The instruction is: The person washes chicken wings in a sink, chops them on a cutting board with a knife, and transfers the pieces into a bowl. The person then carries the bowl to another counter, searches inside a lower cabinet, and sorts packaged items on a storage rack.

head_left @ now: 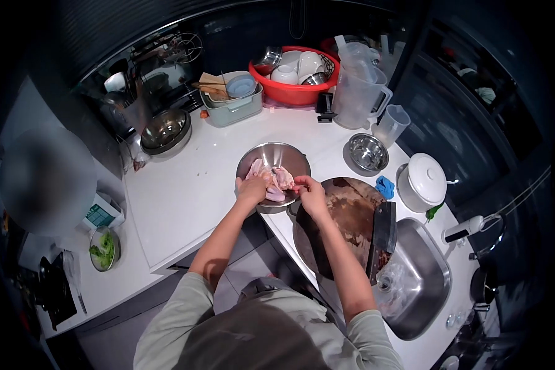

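Observation:
A shiny metal bowl (273,150) on the white counter holds pale pink pieces of raw chicken (282,179). Inside its left side, my left hand (253,190) has its fingers curled onto the chicken. At the bowl's right rim, my right hand (311,194) is closed in a pinch beside the meat; what lies between its fingertips is too small to make out. Just right of the bowl is a round, stained chopping board (348,206), partly covered by my right forearm. A dark-handled cleaver (385,228) rests along the board's right edge.
A sink (422,277) with crumpled clear plastic lies right of the board. Behind it stand a white lidded pot (422,179), a small metal bowl (367,153) and plastic jugs (354,95). A red basin (293,92) of dishes stands at the back, lettuce (103,250) at left.

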`<state>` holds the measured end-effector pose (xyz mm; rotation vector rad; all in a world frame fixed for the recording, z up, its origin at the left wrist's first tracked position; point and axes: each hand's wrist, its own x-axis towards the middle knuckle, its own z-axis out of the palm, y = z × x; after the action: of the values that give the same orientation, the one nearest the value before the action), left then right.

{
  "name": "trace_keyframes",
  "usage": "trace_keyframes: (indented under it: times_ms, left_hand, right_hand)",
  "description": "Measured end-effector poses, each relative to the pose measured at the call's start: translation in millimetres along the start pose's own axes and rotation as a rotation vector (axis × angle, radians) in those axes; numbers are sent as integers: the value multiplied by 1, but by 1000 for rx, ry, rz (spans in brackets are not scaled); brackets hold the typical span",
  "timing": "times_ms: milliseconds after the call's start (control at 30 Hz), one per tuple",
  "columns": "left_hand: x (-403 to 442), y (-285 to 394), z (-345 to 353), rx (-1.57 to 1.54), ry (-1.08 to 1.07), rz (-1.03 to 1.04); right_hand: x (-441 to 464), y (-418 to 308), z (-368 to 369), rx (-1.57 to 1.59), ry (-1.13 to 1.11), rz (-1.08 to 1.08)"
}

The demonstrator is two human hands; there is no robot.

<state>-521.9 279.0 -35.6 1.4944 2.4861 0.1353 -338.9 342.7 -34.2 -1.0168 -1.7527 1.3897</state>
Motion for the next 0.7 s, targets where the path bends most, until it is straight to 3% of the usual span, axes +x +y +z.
trace_keyframes:
  times_ms: [67, 267, 300, 433, 567, 700]
  left_hand:
    - [-12, 8, -19, -63, -1, -71]
    - [-22, 11, -59, -220, 114, 130]
    - [-20, 8, -55, -226, 276, 224]
    - [-53, 34, -123, -442, 197, 201]
    - [-69, 56, -140, -552, 350, 402]
    - [-71, 88, -119, -599, 455, 648]
  right_hand:
    - [-2, 2, -1, 3, 19, -18]
    - [-4, -2, 2, -31, -5, -47]
    - [-4, -6, 2, -62, -17, -47]
    - [0, -8, 2, 183, -69, 60]
    - [-20, -51, -24, 513, -25, 246]
    - [-45, -50, -74, 500, 114, 221]
